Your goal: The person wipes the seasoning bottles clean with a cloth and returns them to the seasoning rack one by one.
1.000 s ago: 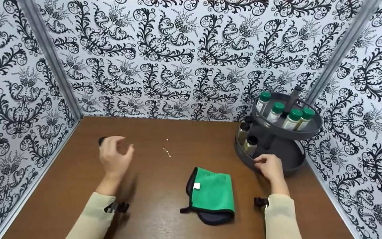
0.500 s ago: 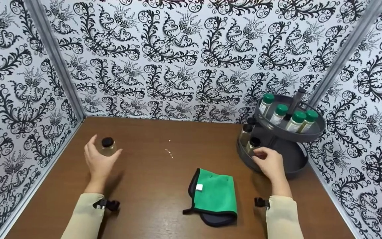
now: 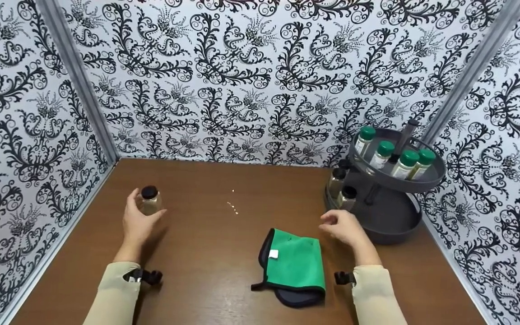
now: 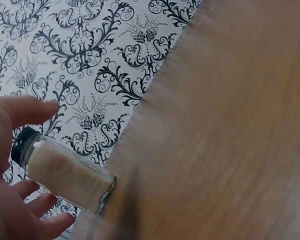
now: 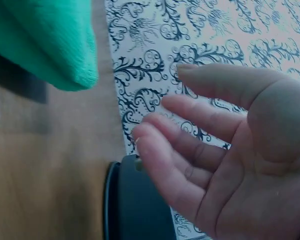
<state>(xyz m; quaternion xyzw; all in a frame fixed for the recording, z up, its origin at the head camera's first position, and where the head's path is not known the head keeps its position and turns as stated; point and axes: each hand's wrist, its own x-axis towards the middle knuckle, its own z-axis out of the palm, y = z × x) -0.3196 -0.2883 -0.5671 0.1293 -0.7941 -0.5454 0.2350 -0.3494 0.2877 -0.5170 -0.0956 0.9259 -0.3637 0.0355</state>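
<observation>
A glass spice jar [image 3: 151, 206] with a black lid and beige powder stands at the left of the wooden table. My left hand [image 3: 137, 222] is spread around it, thumb on one side and fingers on the other. In the left wrist view the thumb is apart from the jar [image 4: 70, 175], and the fingers lie relaxed along its other side. My right hand [image 3: 345, 231] holds nothing, its fingers loosely bent, close in front of the grey two-tier turntable [image 3: 388, 232]. A green cloth [image 3: 297, 262] with black edging lies folded to the left of that hand.
Several green-capped spice jars [image 3: 381, 155] stand on the turntable's upper tier. Black-capped jars [image 3: 346, 197] are at the left of its lower tier. Small pale crumbs [image 3: 233, 207] lie mid-table. Patterned walls [image 3: 242, 90] enclose the table at the back and both sides.
My left hand has shifted left and turned, bringing the jar into sight between thumb and fingers. My right hand has drawn left and slightly away from the turntable.
</observation>
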